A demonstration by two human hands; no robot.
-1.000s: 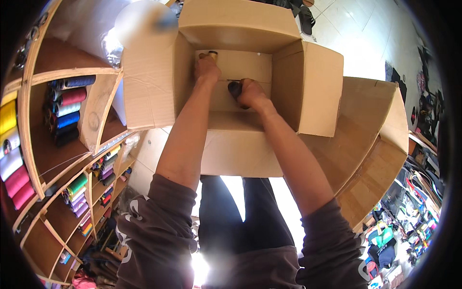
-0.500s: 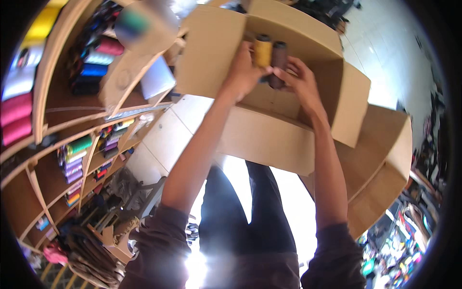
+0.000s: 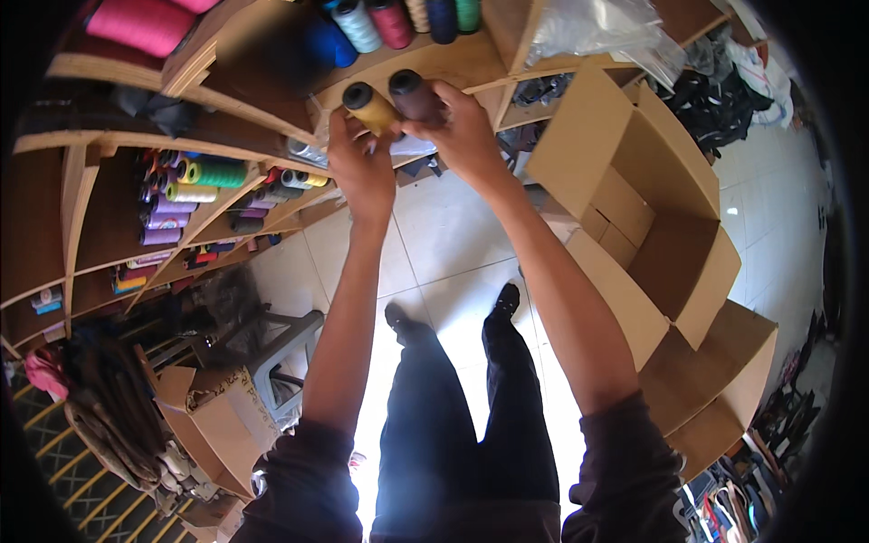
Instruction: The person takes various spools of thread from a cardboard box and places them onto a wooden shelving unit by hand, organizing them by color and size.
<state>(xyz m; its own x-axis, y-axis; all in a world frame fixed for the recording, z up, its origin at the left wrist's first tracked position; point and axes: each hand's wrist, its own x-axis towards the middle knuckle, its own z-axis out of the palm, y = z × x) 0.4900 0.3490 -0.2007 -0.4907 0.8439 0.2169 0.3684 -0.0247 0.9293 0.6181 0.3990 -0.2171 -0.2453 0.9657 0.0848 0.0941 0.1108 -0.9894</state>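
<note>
My left hand (image 3: 364, 176) is closed round a yellow thread spool (image 3: 373, 112) with a black end. Beside it, my right hand (image 3: 471, 140) grips a dark brown thread spool (image 3: 415, 96). The two spools are held close together, tilted, in front of a wooden shelf compartment (image 3: 457, 65). Behind them, a row of upright spools stands in that compartment, among them a pink spool (image 3: 389, 25) and a green spool (image 3: 467, 14). Parts of the fingers are hidden behind the spools.
An open cardboard box (image 3: 674, 267) stands to the right, with another box (image 3: 715, 385) beside it. More shelves with coloured spools (image 3: 215, 172) run down the left. A grey plastic stool (image 3: 285, 348) is lower left, and a clear plastic bag (image 3: 597, 34) lies at the top.
My hands have carried both spools from over the open cardboard box to the front of the shelf. The view has turned left, so the box now appears further right.
</note>
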